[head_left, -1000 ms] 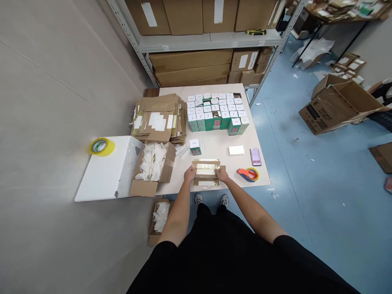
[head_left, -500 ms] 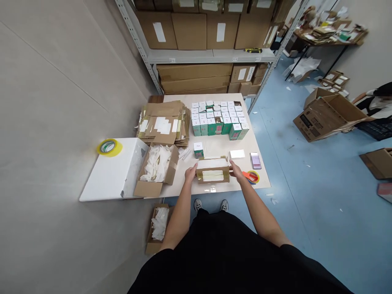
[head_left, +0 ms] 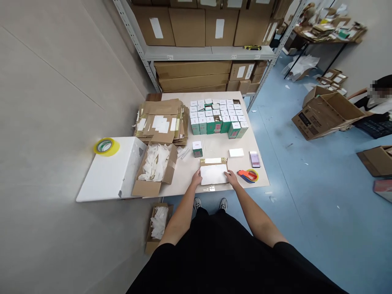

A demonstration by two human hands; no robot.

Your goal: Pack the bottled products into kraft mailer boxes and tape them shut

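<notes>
A small cardboard box (head_left: 213, 174) is at the near edge of the table, a broad white face towards me and a brown taped side with a white label beyond it. My left hand (head_left: 197, 179) grips its left edge. Closed on the right edge is my right hand (head_left: 230, 178), thumb on the white face. Just to the right lie an orange and blue tape dispenser (head_left: 247, 175) with yellow tape and a purple-and-white item (head_left: 255, 159). A white box (head_left: 236, 152) and a single green-and-white carton (head_left: 197, 149) stand beyond the held box.
Rows of green-and-white cartons (head_left: 214, 118) fill the table's back. Flattened cardboard (head_left: 162, 118) is stacked at left, behind an open box of white paper (head_left: 155, 163). A yellow tape roll (head_left: 106, 146) lies on a white surface. Shelving (head_left: 211, 53) stands behind; another person (head_left: 378, 98) is at right.
Both hands have turned the cardboard box, so the white face now looks up at me and the labelled brown side has moved to the far side.
</notes>
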